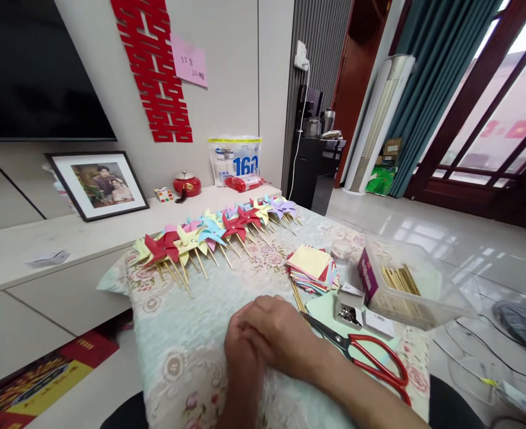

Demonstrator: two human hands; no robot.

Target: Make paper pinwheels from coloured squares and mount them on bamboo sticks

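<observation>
Red-handled scissors (370, 354) lie flat on the cloth-covered counter (186, 351), low and right of centre in the frame. Their long axis runs from upper left to lower right: blade tips toward the hands, handle loops away at the lower right. The right hand (285, 336) is the nearer one; its wrist lies just beside, possibly over, the blades. The left hand (240, 351) rests under it, to the left. Both hands are folded together at lower centre, fingers curled; no object is visible inside either grip, so I cannot tell whether anything is held.

Just above the scissors: a small open box of metal fasteners (348, 310), a stack of coloured paper squares (313, 269), and a clear tub of wooden sticks (405, 289). Farther up, left of centre, a row of finished paper pinwheels (213, 233) crosses the counter.
</observation>
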